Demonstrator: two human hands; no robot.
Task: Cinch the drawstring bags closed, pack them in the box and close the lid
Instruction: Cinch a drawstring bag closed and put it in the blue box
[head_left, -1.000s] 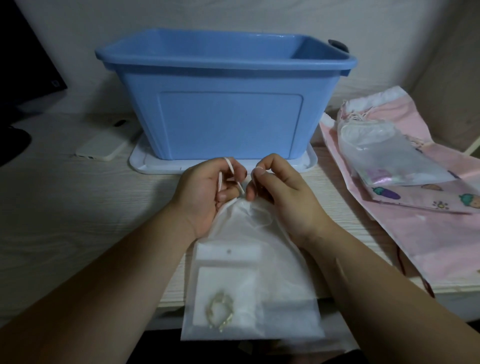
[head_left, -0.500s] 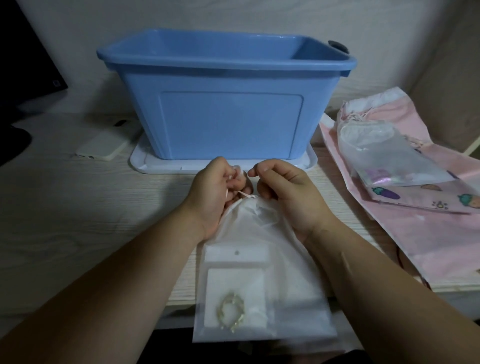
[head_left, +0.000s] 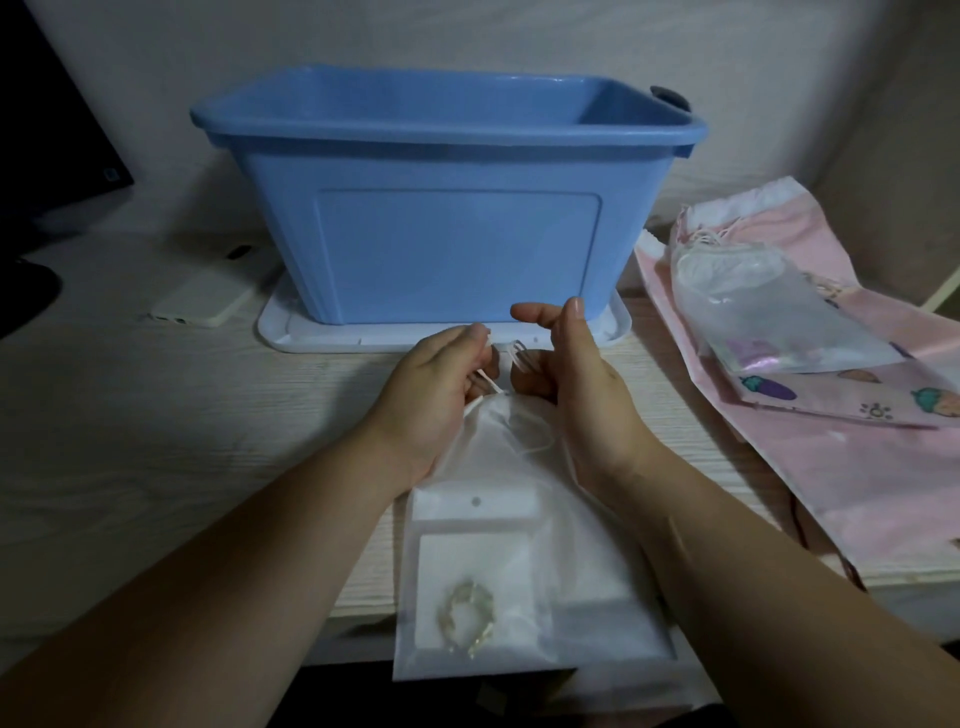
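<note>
We are loosening the right grip: thumb, forefinger spreading, lower fingers unclear. Left grip still pinching the cord. Bag lying just below both grips, neck gathered; box waiting beyond them.

The box stands on its lid, one bag before it, other bags right, phone left.

Left hand pinching, right hand half-open

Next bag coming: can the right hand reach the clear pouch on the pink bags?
Likely yes: the clear pouch lies uncovered atop the pink bags, nothing between it and the right hand.
</note>
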